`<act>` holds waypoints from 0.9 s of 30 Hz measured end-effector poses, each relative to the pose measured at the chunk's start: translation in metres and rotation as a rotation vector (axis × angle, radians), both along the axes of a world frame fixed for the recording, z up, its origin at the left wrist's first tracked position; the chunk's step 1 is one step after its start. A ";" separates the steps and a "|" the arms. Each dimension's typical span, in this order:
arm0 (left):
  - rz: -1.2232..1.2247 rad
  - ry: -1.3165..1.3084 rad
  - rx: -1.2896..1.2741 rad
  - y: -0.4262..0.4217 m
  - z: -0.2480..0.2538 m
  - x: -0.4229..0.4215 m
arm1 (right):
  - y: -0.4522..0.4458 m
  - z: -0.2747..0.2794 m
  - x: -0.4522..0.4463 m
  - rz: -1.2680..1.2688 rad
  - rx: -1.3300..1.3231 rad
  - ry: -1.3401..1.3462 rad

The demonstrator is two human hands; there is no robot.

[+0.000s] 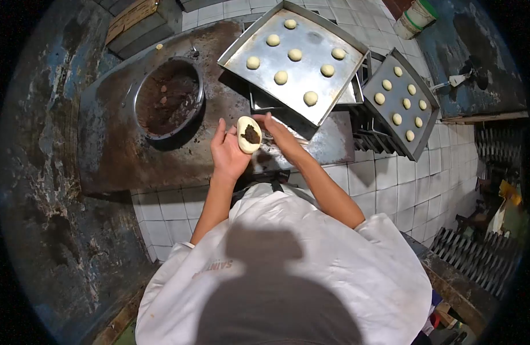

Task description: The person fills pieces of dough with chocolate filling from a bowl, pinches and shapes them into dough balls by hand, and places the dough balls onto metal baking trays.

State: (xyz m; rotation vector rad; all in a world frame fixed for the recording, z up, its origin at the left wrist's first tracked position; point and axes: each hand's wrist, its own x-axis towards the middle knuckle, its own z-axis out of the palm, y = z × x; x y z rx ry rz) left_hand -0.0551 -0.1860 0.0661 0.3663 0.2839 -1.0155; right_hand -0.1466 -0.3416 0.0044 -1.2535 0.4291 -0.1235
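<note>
In the head view a flattened oval piece of pale dough [243, 145] lies on the palm and fingers of my left hand [228, 156]. Dark brown filling [251, 134] is heaped at its middle. My right hand [280, 135] is just to the right of the dough, fingers stretched out; whether it touches the edge I cannot tell. To the left stands a round metal pot [200, 95] with dark filling smeared over its inside.
A large metal tray [316, 40] with several dough balls rests ahead, on other trays. At right, a darker tray [385, 123] holds more balls on a rack. A worn metal table [112, 167] lies beneath my hands. A white bucket [413, 20] stands at upper right.
</note>
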 end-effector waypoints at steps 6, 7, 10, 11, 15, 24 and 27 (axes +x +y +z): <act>-0.132 -0.571 0.505 0.000 0.001 -0.010 | -0.010 0.073 -0.024 0.232 0.189 -0.048; -0.186 -0.552 0.545 0.004 0.008 -0.010 | -0.012 0.076 -0.029 0.237 -0.251 -0.077; -0.222 -0.644 0.600 -0.001 0.030 -0.019 | -0.014 0.086 -0.036 0.229 -0.811 -0.147; -0.203 -0.644 0.602 -0.001 0.033 -0.020 | -0.014 0.091 -0.035 0.226 -0.876 -0.142; -0.185 -0.769 0.647 0.004 0.052 -0.016 | -0.007 0.111 -0.029 0.139 -1.001 -0.193; 0.202 -0.812 0.556 0.026 0.043 -0.003 | 0.043 0.140 0.004 -0.126 -0.562 -0.137; 0.444 -0.540 0.483 0.030 0.043 0.001 | 0.066 0.148 0.015 -0.083 -0.694 -0.223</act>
